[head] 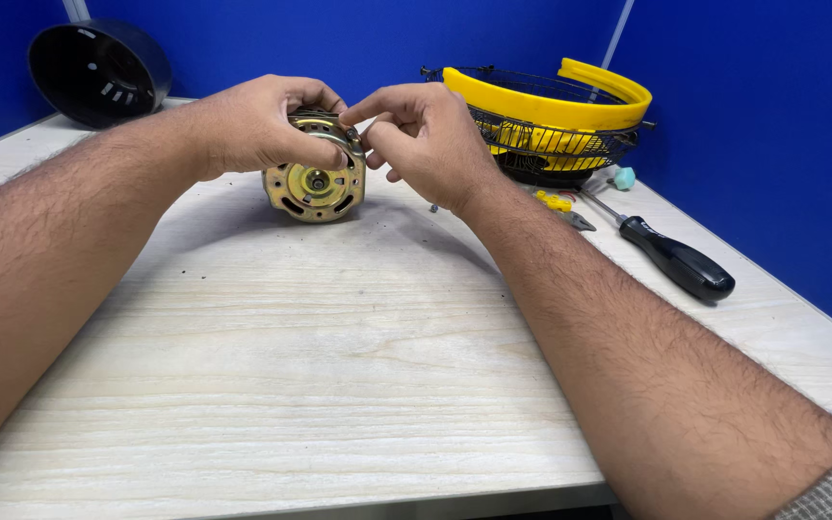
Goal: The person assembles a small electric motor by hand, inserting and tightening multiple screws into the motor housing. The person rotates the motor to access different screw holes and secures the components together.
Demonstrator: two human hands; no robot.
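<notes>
I held the motor [316,183] standing on edge on the pale wooden surface [339,385], toward the far side and a little left of centre, its round brass-coloured end plate facing me with the shaft hole at the middle. My left hand [257,125] was clamped over the top and left of the housing, thumb pressed on the front rim, which kept the body from rolling. My right hand [426,140] was closed in a pinch at the upper right edge of the plate, thumb and forefinger together at what looked like a small fastener; the part itself was too small to identify. For this step, I judged that the holding hand should bear down firmly while the pinching fingers turned with light, straight pressure, so that the small part neither cross-threaded nor dropped. Keeping the plate square to me made alignment easier to check. To the right lay a black-handled screwdriver [671,258], a small yellow-handled tool [559,204] and, farther back, a yellow-rimmed wire fan guard [551,120]. A black round housing [98,72] sat at the far left corner, well apart.
</notes>
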